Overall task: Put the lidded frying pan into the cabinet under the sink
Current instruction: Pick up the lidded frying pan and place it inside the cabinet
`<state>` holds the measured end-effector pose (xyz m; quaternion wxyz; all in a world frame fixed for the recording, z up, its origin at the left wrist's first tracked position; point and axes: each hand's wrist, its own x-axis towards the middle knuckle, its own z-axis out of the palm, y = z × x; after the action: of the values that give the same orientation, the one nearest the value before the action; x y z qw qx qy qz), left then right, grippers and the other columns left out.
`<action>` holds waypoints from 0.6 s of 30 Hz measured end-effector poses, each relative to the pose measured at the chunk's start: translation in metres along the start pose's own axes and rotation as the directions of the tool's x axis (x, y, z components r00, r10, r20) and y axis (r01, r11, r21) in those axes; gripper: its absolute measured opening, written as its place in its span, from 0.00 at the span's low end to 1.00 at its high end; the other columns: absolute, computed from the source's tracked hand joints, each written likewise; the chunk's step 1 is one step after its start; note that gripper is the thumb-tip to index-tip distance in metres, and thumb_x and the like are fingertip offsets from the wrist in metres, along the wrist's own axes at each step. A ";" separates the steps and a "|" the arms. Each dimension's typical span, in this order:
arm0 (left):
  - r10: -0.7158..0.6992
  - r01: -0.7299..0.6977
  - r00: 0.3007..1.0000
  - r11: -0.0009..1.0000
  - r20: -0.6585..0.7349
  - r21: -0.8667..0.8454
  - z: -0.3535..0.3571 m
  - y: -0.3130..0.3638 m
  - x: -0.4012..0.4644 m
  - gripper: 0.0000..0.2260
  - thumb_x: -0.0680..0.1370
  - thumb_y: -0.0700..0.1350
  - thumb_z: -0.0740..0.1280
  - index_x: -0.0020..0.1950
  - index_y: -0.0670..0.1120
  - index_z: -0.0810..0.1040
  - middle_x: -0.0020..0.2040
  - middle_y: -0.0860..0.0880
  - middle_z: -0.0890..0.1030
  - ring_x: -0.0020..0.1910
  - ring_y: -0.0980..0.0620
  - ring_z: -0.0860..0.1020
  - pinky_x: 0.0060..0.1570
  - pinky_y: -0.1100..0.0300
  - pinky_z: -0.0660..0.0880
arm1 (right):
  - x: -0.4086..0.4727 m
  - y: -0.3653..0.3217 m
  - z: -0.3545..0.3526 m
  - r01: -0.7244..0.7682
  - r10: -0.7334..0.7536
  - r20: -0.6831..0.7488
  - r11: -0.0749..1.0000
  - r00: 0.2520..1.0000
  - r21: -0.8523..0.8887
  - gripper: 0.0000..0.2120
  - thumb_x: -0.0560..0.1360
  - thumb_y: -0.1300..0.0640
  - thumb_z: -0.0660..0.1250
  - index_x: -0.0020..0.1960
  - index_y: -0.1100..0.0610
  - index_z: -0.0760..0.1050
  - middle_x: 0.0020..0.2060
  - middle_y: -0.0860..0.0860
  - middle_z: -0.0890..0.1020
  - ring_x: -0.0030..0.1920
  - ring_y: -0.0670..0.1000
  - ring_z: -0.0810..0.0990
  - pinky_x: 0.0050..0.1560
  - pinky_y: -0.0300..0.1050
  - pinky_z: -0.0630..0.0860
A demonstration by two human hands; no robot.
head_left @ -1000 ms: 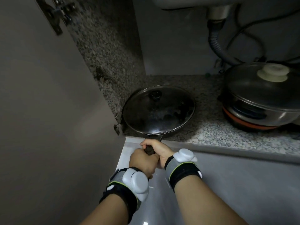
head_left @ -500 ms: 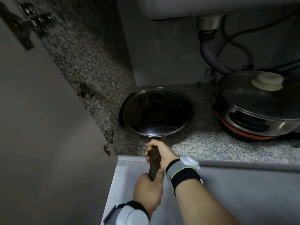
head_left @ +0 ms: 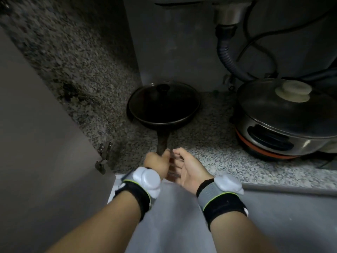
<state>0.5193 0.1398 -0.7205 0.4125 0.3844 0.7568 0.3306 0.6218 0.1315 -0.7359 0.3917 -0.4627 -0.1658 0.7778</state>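
Note:
The dark frying pan (head_left: pixel 164 106) with its glass lid sits on the speckled stone floor of the cabinet (head_left: pixel 209 143), deep in the back left corner near the side wall. Its long dark handle (head_left: pixel 162 141) points toward me. My left hand (head_left: pixel 156 163) is closed around the end of that handle. Just right of the handle, my right hand (head_left: pixel 187 168) has its fingers spread and palm turned inward, holding nothing.
A steel pot with a white-knobbed lid (head_left: pixel 284 115) stands on an orange-ringed base at the right. A corrugated drain hose (head_left: pixel 228 57) and cables hang behind it. The open cabinet door (head_left: pixel 36 143) with its hinge (head_left: pixel 103 157) is at my left.
The pan has slid further back into the cabinet. My right hand has come off the handle and opened, while my left hand still grips it.

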 end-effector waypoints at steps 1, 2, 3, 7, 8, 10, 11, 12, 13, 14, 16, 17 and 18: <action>0.007 -0.007 1.000 1.000 -0.017 0.016 -0.002 0.006 0.008 0.16 0.75 0.53 0.67 0.42 0.40 0.79 0.43 0.39 0.84 0.44 0.40 0.83 0.47 0.52 0.79 | -0.001 -0.001 -0.002 0.010 -0.010 0.021 1.000 1.000 0.024 0.07 0.77 0.50 0.63 0.50 0.52 0.76 0.56 0.53 0.83 0.49 0.54 0.81 0.47 0.49 0.79; 0.008 -0.007 1.000 0.999 -0.027 0.033 -0.006 0.009 0.015 0.17 0.75 0.53 0.68 0.45 0.38 0.78 0.43 0.39 0.83 0.45 0.39 0.82 0.45 0.53 0.77 | -0.004 -0.001 -0.001 0.019 -0.020 0.031 0.999 0.999 0.033 0.06 0.77 0.49 0.63 0.50 0.51 0.74 0.59 0.53 0.82 0.53 0.54 0.81 0.50 0.51 0.78; 0.021 -0.019 0.999 0.999 -0.041 0.044 -0.008 0.012 0.024 0.18 0.75 0.53 0.68 0.46 0.36 0.78 0.42 0.39 0.81 0.44 0.38 0.81 0.43 0.54 0.74 | -0.005 -0.002 -0.002 0.036 -0.037 0.036 0.999 0.999 0.035 0.07 0.78 0.49 0.62 0.52 0.50 0.73 0.62 0.54 0.81 0.55 0.53 0.81 0.52 0.52 0.78; 0.050 -0.049 0.999 0.995 -0.010 0.085 -0.023 0.017 0.057 0.21 0.72 0.56 0.70 0.42 0.37 0.77 0.35 0.40 0.77 0.35 0.43 0.77 0.37 0.49 0.75 | -0.014 -0.008 -0.002 0.061 -0.063 0.030 0.996 0.998 0.070 0.22 0.78 0.47 0.62 0.69 0.53 0.69 0.62 0.54 0.80 0.60 0.54 0.80 0.59 0.58 0.77; 0.043 -0.044 0.999 0.996 0.015 0.075 -0.027 0.015 0.068 0.20 0.71 0.57 0.70 0.41 0.39 0.76 0.37 0.40 0.77 0.37 0.44 0.77 0.42 0.46 0.78 | -0.015 -0.009 -0.003 0.064 -0.067 0.027 0.994 0.997 0.086 0.22 0.77 0.47 0.63 0.69 0.53 0.69 0.61 0.55 0.81 0.60 0.54 0.80 0.60 0.61 0.76; 0.025 -0.030 0.998 0.997 0.066 0.071 -0.033 0.013 0.081 0.19 0.72 0.58 0.71 0.43 0.41 0.74 0.42 0.40 0.77 0.41 0.45 0.76 0.50 0.45 0.78 | -0.018 -0.010 -0.006 0.066 -0.070 0.028 0.991 0.997 0.119 0.22 0.77 0.47 0.63 0.69 0.53 0.70 0.60 0.55 0.81 0.61 0.55 0.80 0.62 0.63 0.75; 0.028 -0.030 0.998 0.999 0.063 0.042 -0.036 0.016 0.080 0.19 0.72 0.57 0.71 0.43 0.41 0.74 0.41 0.40 0.77 0.39 0.45 0.76 0.48 0.48 0.78 | -0.019 -0.011 -0.005 0.069 -0.072 0.027 0.991 0.997 0.117 0.22 0.77 0.47 0.63 0.69 0.53 0.70 0.60 0.56 0.82 0.61 0.55 0.80 0.62 0.63 0.75; 0.020 -0.020 0.999 1.000 0.033 0.000 -0.038 0.018 0.075 0.18 0.71 0.55 0.73 0.40 0.41 0.74 0.38 0.41 0.77 0.34 0.46 0.77 0.41 0.53 0.77 | -0.021 -0.012 -0.003 0.073 -0.076 0.024 0.991 0.997 0.111 0.22 0.77 0.46 0.63 0.68 0.53 0.70 0.60 0.56 0.82 0.60 0.55 0.80 0.61 0.63 0.75; 0.012 -0.012 1.000 0.999 -0.001 -0.049 -0.038 0.016 0.068 0.18 0.70 0.53 0.74 0.36 0.40 0.74 0.34 0.42 0.77 0.30 0.47 0.76 0.36 0.56 0.75 | -0.023 -0.013 -0.001 0.076 -0.078 0.021 0.992 0.997 0.097 0.22 0.77 0.46 0.63 0.68 0.53 0.71 0.59 0.55 0.82 0.60 0.55 0.80 0.61 0.63 0.76; 0.013 -0.017 0.999 0.996 -0.046 -0.087 -0.035 0.014 0.061 0.18 0.68 0.53 0.75 0.34 0.40 0.75 0.32 0.42 0.78 0.28 0.47 0.76 0.33 0.56 0.73 | -0.023 -0.014 -0.001 0.088 -0.089 0.019 0.994 0.996 0.072 0.21 0.77 0.47 0.63 0.68 0.53 0.71 0.59 0.55 0.82 0.60 0.55 0.80 0.61 0.63 0.76; 0.036 -0.047 0.993 0.994 -0.110 -0.100 -0.029 0.002 0.048 0.21 0.62 0.56 0.76 0.41 0.39 0.80 0.37 0.41 0.82 0.34 0.45 0.80 0.37 0.54 0.76 | -0.023 -0.016 0.002 0.101 -0.101 0.008 0.995 0.995 0.021 0.22 0.77 0.47 0.63 0.68 0.53 0.71 0.59 0.55 0.82 0.60 0.54 0.80 0.61 0.62 0.76; 0.045 -0.058 0.990 0.994 -0.131 -0.092 -0.027 -0.007 0.039 0.26 0.61 0.58 0.76 0.47 0.39 0.80 0.41 0.41 0.83 0.38 0.44 0.81 0.39 0.52 0.78 | -0.024 -0.016 0.005 0.106 -0.106 0.008 0.994 0.994 0.013 0.22 0.77 0.47 0.63 0.68 0.53 0.70 0.59 0.55 0.82 0.60 0.54 0.80 0.61 0.62 0.77; 0.028 -0.041 0.991 0.994 -0.129 -0.102 -0.026 -0.016 0.029 0.28 0.61 0.59 0.76 0.50 0.39 0.79 0.42 0.40 0.83 0.39 0.42 0.82 0.38 0.50 0.79 | -0.026 -0.015 0.008 0.114 -0.114 0.011 0.993 0.993 0.001 0.22 0.77 0.47 0.63 0.68 0.53 0.70 0.60 0.55 0.82 0.60 0.54 0.80 0.61 0.62 0.77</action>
<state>0.4808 0.1525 -0.7327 0.3773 0.3534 0.7564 0.4007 0.6286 0.1220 -0.7074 0.4349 -0.4481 -0.1939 0.7566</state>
